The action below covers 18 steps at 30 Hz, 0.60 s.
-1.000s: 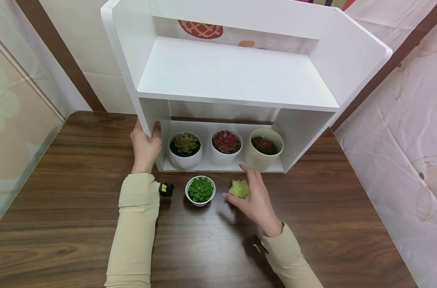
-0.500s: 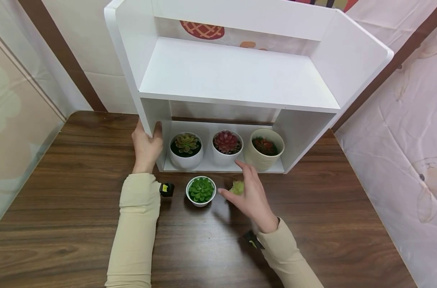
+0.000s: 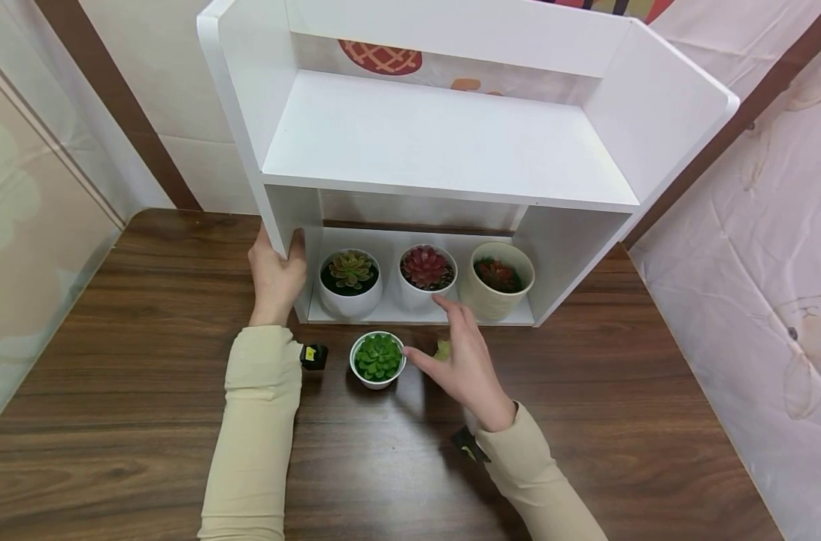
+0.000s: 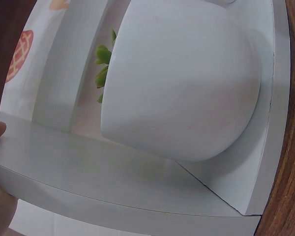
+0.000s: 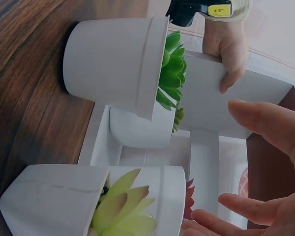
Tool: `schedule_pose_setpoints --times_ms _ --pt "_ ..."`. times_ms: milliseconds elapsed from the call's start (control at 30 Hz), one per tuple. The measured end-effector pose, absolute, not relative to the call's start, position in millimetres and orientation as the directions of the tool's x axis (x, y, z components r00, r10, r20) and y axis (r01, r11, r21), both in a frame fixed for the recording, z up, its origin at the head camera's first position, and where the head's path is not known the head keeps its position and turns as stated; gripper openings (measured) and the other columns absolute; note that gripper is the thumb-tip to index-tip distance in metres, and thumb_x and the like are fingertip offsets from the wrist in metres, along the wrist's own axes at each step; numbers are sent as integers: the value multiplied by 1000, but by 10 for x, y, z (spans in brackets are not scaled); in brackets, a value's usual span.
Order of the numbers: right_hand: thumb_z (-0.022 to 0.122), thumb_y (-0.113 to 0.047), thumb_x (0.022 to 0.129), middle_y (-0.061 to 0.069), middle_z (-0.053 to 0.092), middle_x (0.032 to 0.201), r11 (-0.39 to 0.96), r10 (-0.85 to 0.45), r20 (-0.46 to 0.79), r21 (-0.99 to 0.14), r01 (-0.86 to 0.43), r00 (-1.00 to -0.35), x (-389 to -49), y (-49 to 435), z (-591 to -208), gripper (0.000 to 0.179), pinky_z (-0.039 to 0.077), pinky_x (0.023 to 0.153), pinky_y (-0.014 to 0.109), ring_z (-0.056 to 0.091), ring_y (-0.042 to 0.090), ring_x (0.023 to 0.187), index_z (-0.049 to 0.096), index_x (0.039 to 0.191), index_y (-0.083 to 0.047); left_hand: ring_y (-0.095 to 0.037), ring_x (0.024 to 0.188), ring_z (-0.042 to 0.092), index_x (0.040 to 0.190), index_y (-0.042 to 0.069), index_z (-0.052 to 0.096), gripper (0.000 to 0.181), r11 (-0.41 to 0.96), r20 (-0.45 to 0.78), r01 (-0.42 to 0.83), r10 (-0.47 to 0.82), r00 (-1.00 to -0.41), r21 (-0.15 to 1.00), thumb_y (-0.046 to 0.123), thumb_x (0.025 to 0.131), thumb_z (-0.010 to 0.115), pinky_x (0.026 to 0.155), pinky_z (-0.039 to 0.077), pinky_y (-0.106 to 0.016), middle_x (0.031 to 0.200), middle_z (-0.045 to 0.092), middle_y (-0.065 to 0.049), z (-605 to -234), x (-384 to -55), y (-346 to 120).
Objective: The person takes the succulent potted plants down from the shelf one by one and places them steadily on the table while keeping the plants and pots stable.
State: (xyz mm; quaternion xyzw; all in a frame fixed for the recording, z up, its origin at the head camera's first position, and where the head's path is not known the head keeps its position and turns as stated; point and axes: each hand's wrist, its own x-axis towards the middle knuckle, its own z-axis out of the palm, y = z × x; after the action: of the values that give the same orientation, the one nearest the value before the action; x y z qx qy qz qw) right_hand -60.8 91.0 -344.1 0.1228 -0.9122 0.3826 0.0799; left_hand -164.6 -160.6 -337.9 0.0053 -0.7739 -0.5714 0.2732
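Note:
My left hand [image 3: 275, 279] grips the left side panel of a white shelf unit [image 3: 444, 139], its thumb on the inner face. Over the table, my right hand [image 3: 466, 367] is spread with nothing between thumb and fingers. Its thumb tip overlaps the rim of a small white pot with a bright green succulent [image 3: 378, 357]. Largely covered by that hand in the head view is a pale yellow-green succulent [image 3: 442, 349]. The right wrist view shows its angular white pot [image 5: 51, 196] upright beside the green plant's pot [image 5: 113, 64].
Along the lower shelf stand a white pot with a green succulent [image 3: 349, 272], a white pot with a red succulent [image 3: 426, 269] and a cream pot [image 3: 489, 297] with a reddish plant. The upper board [image 3: 424, 131] overhangs them. Brown wooden table [image 3: 620, 421] lies around.
My right hand has shifted left, away from above the yellow-green succulent towards the green one, staying spread. The left hand keeps its grip on the shelf panel.

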Motion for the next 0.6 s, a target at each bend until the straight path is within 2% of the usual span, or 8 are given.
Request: schedule_pose_setpoints --times_ms 600 --pt "79 -30 78 15 45 138 677 -194 218 -676 -291 -956 -654 756 -3393 79 42 102 46 47 30 125 40 142 -6 -38 120 54 126 -5 53 33 342 416 306 -317 -852 888 2 93 52 102 42 -53 126 59 -25 -3381 -1639 -1609"
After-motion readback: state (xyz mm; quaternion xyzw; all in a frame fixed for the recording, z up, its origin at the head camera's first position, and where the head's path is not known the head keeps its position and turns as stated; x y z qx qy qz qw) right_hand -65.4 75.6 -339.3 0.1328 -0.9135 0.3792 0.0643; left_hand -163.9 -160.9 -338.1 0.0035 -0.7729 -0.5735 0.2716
